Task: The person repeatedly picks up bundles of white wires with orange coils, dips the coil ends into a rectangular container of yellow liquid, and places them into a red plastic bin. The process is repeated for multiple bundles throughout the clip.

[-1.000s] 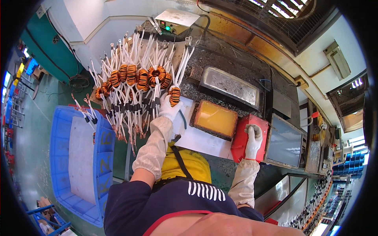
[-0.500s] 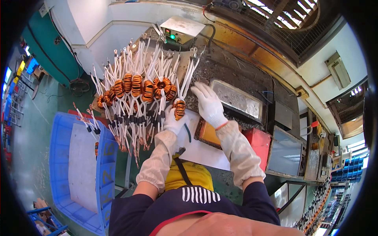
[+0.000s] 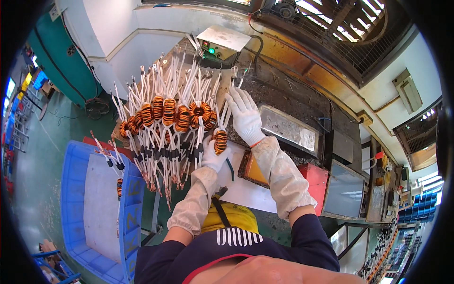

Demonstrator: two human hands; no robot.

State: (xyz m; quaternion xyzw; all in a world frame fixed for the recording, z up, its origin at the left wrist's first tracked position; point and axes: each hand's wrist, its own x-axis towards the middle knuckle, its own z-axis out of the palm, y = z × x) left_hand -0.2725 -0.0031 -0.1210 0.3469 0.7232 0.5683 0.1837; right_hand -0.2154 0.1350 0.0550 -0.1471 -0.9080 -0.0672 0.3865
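Orange coil (image 3: 220, 141), grasped by the left hand (image 3: 214, 157), points lengthwise away; right hand (image 3: 245, 115), hold unclear, now reaches its white leads (image 3: 225, 116).

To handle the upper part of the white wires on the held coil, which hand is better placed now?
Probably the right hand: it is up near the tops of these white wires, fingers extended, apparently gripping nothing. The left hand is occupied lower down, holding the orange-and-black coil.
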